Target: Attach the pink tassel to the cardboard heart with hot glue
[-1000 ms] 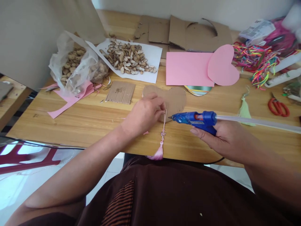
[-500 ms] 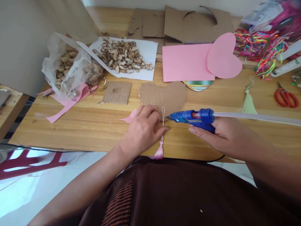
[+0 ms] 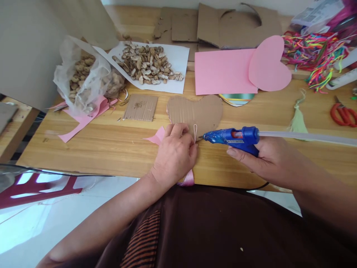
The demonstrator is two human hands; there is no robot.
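My right hand (image 3: 259, 156) is wrapped round the handle of a blue hot glue gun (image 3: 231, 137), with a long clear glue stick (image 3: 304, 137) running out of its back. Its nozzle points left, close by the white cord loop of a pink tassel (image 3: 187, 179). My left hand (image 3: 177, 150) is closed on the tassel's cord, covering the middle of it; the loop sticks up past the fingers over the lower point of a cardboard heart (image 3: 195, 108). The tassel's skirt hangs at the table's front edge, below my left hand.
Left of the heart lie a cardboard square (image 3: 140, 107) and a pink paper scrap (image 3: 156, 137). Behind are peanut shells (image 3: 147, 63) on white paper, a bag of peanuts (image 3: 82, 76), pink paper (image 3: 220, 70) and a pink heart (image 3: 269, 65). Red-handled snips (image 3: 343, 114) and a pale green tassel (image 3: 299, 117) lie right.
My left thumb has drawn in against the cord, and my left hand now covers the tassel's upper part. The glue gun stays close to the loop. The whole view has shifted slightly.
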